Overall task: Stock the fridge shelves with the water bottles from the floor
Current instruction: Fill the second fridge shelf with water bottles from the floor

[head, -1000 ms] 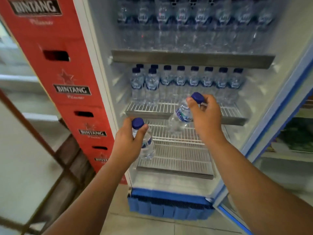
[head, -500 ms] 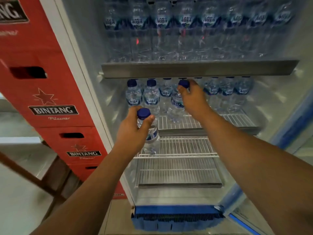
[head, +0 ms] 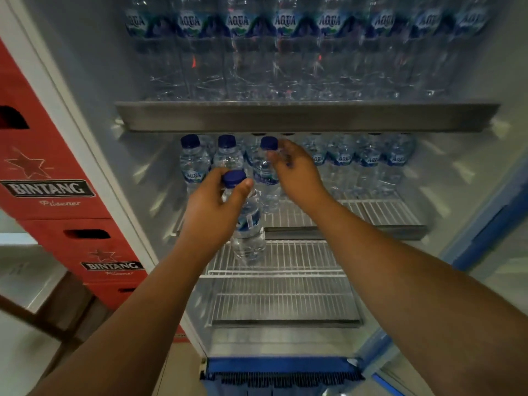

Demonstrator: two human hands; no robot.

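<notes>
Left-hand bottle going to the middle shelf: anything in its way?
Yes: the right hand, at the third front-row bottle, crosses the free wire shelf right of it. Nothing else visible blocks the held bottle in the left hand.

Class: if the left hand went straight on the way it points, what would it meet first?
Probably the small clear blue-capped water bottle standing second from left on the wire shelf, beyond the left hand; depth unclear.
</notes>
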